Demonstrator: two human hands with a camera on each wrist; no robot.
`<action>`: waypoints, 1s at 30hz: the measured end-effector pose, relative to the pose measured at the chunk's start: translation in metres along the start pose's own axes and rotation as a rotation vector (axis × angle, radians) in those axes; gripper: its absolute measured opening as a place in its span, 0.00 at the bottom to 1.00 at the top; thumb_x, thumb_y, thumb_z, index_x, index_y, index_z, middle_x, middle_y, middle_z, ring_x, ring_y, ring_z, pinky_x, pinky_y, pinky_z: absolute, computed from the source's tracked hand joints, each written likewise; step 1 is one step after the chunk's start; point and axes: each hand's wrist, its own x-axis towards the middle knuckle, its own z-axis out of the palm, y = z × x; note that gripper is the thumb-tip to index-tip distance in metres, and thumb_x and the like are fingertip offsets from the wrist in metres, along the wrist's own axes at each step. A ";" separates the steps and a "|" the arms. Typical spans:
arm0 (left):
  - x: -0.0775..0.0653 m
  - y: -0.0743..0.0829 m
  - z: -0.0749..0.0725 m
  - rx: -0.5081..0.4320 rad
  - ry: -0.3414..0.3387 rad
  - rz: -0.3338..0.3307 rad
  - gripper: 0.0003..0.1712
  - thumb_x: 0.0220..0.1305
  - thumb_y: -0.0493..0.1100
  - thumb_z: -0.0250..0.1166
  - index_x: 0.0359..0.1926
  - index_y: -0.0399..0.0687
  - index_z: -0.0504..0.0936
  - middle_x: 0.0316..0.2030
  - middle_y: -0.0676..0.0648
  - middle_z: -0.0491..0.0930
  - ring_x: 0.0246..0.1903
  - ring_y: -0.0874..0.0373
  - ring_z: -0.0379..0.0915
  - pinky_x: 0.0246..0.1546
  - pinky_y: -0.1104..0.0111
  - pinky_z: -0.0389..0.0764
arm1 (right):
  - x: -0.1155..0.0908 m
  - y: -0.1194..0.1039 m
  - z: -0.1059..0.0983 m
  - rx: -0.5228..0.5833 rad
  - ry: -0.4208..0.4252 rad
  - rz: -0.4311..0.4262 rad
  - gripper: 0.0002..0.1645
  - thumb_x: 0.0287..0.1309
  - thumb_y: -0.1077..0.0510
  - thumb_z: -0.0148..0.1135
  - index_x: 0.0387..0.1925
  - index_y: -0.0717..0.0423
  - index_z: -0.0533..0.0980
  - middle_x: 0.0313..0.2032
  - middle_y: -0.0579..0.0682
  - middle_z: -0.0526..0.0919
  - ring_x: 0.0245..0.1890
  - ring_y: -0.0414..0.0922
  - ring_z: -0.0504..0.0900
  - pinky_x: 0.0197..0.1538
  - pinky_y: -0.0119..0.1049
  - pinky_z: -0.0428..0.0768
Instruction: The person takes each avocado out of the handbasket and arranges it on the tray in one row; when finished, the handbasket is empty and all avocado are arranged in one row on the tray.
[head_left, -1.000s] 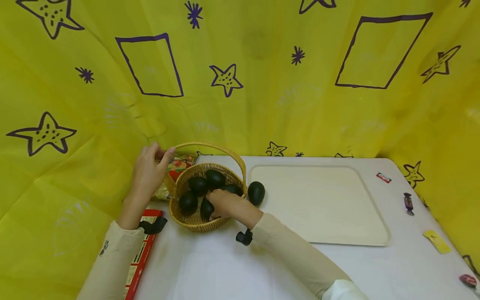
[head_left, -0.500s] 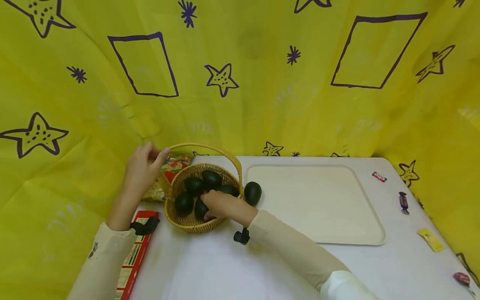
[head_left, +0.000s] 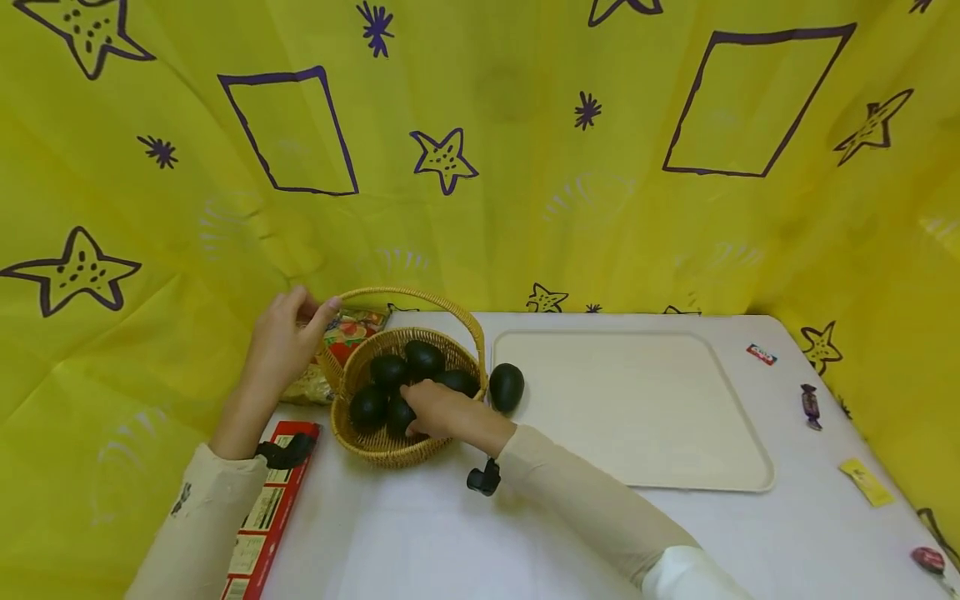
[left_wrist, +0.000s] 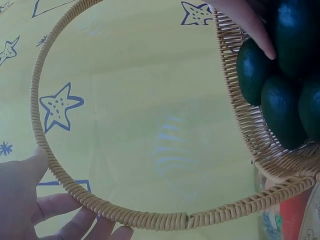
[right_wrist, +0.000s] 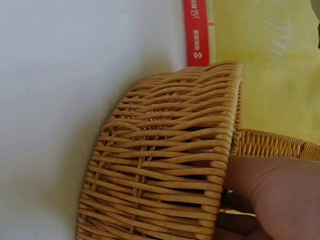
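A wicker basket point(head_left: 386, 457) holds several dark green avocados. My left hand point(head_left: 279, 343) holds the left side of its arched handle point(left_wrist: 135, 218), thumb on one side and fingers on the other in the left wrist view. My right hand point(head_left: 442, 410) reaches over the near rim into the basket, gripping an avocado point(head_left: 399, 417) between thumb and fingers. In the right wrist view the woven wall point(right_wrist: 160, 160) hides most of the fingers. One more avocado point(head_left: 507, 388) lies outside the basket, at the tray's left edge.
A cream tray point(head_left: 622, 408) lies right of the basket. Behind the basket are colourful food packets point(head_left: 352, 329); a red box point(head_left: 273, 508) lies by the left forearm. Small wrapped sweets, including a yellow one point(head_left: 866, 482), line the table's right side. A yellow patterned cloth point(head_left: 510, 233) hangs behind.
The avocado under my right hand has shifted slightly left within the basket. Both hands stay nearly in place; the whole view shifted a little.
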 end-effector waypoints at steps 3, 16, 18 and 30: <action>0.000 0.000 0.000 -0.013 -0.004 -0.005 0.28 0.80 0.62 0.57 0.40 0.39 0.76 0.42 0.35 0.77 0.44 0.40 0.74 0.45 0.48 0.73 | -0.003 0.001 -0.003 0.038 0.030 0.007 0.46 0.68 0.51 0.72 0.79 0.62 0.63 0.71 0.59 0.76 0.66 0.50 0.81 0.58 0.35 0.83; -0.001 -0.002 0.001 -0.033 -0.013 -0.014 0.30 0.80 0.64 0.55 0.43 0.38 0.77 0.45 0.35 0.77 0.48 0.38 0.75 0.49 0.43 0.75 | -0.033 0.005 -0.020 0.226 0.146 -0.090 0.49 0.69 0.50 0.71 0.80 0.64 0.58 0.77 0.58 0.67 0.74 0.51 0.71 0.70 0.39 0.75; -0.001 -0.001 0.001 -0.033 -0.009 -0.011 0.30 0.80 0.64 0.56 0.43 0.38 0.77 0.44 0.35 0.77 0.47 0.38 0.75 0.48 0.44 0.75 | -0.041 0.004 -0.023 0.246 0.154 -0.101 0.50 0.69 0.49 0.71 0.80 0.63 0.58 0.77 0.57 0.67 0.71 0.50 0.76 0.67 0.37 0.77; -0.001 0.001 0.002 -0.039 0.008 -0.007 0.29 0.80 0.62 0.56 0.42 0.37 0.78 0.44 0.34 0.78 0.46 0.38 0.75 0.47 0.44 0.75 | -0.099 0.013 -0.030 0.330 0.217 -0.164 0.49 0.68 0.48 0.72 0.81 0.58 0.60 0.78 0.55 0.66 0.78 0.48 0.66 0.74 0.43 0.70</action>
